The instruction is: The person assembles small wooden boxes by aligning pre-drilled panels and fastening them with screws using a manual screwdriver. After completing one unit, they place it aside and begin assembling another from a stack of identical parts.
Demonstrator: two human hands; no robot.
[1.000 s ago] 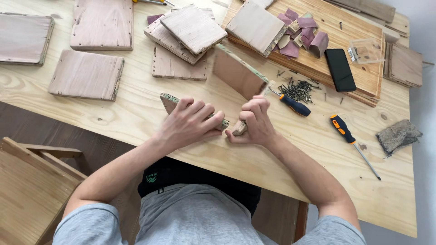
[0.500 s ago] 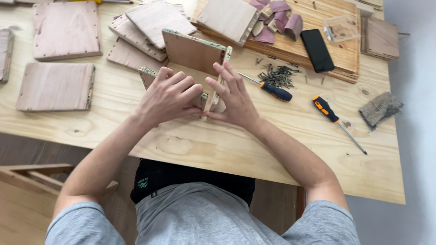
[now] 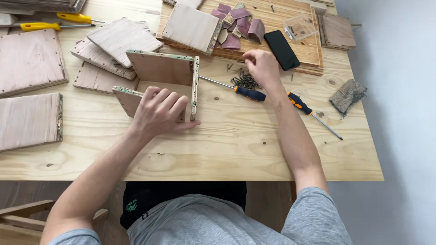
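My left hand [image 3: 160, 111] lies on a half-built plywood box [image 3: 159, 72] in the middle of the table, fingers wrapped over its near edge and holding it in place. The box has three thin walls standing up and is open toward me. My right hand [image 3: 261, 67] has reached to the far right and hovers over a small pile of dark screws [image 3: 246, 81], fingers curled down at them; whether it grips a screw is hidden. A blue-and-orange screwdriver [image 3: 247, 92] lies just below that hand, its shaft pointing at the box.
A second screwdriver [image 3: 302, 105] lies to the right. A black phone [image 3: 281, 49], sandpaper scraps [image 3: 240, 25] and a clear plastic case [image 3: 299, 27] sit on a big board [image 3: 272, 59] behind. Plywood panels [image 3: 29, 120] and yellow-handled tools [image 3: 38, 26] lie at left. A cloth [image 3: 347, 95] is near the right edge.
My right hand let go of the box and moved right and away to the screw pile. My left hand stayed on the box, which now stands opened out on the table.
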